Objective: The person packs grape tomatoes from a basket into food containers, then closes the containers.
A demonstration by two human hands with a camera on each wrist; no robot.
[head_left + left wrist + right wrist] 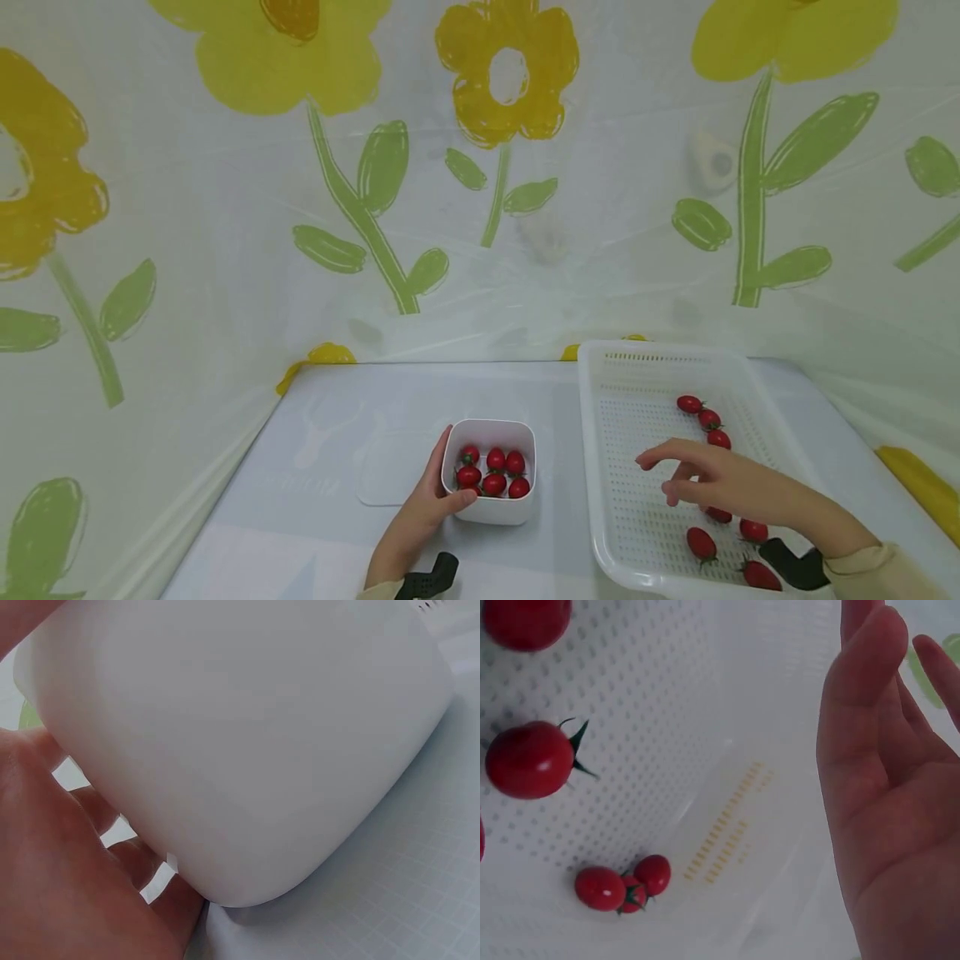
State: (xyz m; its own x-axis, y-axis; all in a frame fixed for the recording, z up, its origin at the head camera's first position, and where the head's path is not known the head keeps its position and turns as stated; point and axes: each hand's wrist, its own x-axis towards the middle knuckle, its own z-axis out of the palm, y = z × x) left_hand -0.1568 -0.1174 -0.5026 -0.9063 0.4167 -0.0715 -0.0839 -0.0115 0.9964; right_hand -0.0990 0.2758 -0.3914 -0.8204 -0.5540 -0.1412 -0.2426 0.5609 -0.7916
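White plastic throughout: a small square tub (pixel 491 500) with rounded corners and smooth matte walls sits near the middle of the pale table (pixel 337 500), and a larger perforated rectangular basket (pixel 622 500) stands just to its right. Left hand (pixel 420 517) grips the tub's left wall, thumb hooked over the near-left rim and fingers curled round the side. Tub holds six glossy red cherry tomatoes (pixel 492 472), some with green calyx showing. Right hand (pixel 720 483) hovers inside the basket, fingers loosely spread and slightly bent, holding nothing. Basket tomatoes (pixel 708 419): three at the far end, four visible near the hand, possibly more hidden under it. Floral plastic sheeting (pixel 480 167) lines the walls behind.
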